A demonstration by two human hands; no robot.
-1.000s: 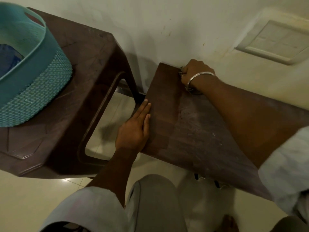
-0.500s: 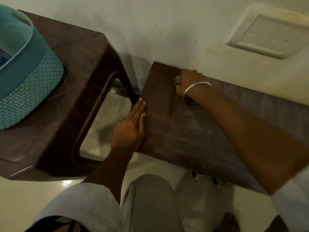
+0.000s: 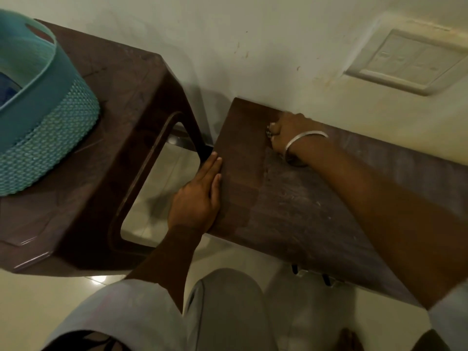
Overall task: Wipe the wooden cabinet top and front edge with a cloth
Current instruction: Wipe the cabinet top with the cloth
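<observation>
The wooden cabinet top (image 3: pixel 291 214) runs along the wall, dark and smooth on its left part, dusty and streaked to the right. My right hand (image 3: pixel 291 133) lies near the back edge by the wall, with its fingers curled round a dark cloth (image 3: pixel 295 162). Only a small bit of the cloth shows under my wrist. My left hand (image 3: pixel 197 198) rests flat on the cabinet's left edge, fingers straight and pointing toward the wall.
A brown plastic stool (image 3: pixel 121 122) stands close to the cabinet's left side and carries a teal woven basket (image 3: pixel 45 138). A switch panel (image 3: pixel 410 62) sits on the wall above the cabinet. My knee (image 3: pixel 222 312) is in front, over a pale tiled floor.
My right hand has slid a little from the back left corner toward me and to the right. My left hand has stayed on the left edge.
</observation>
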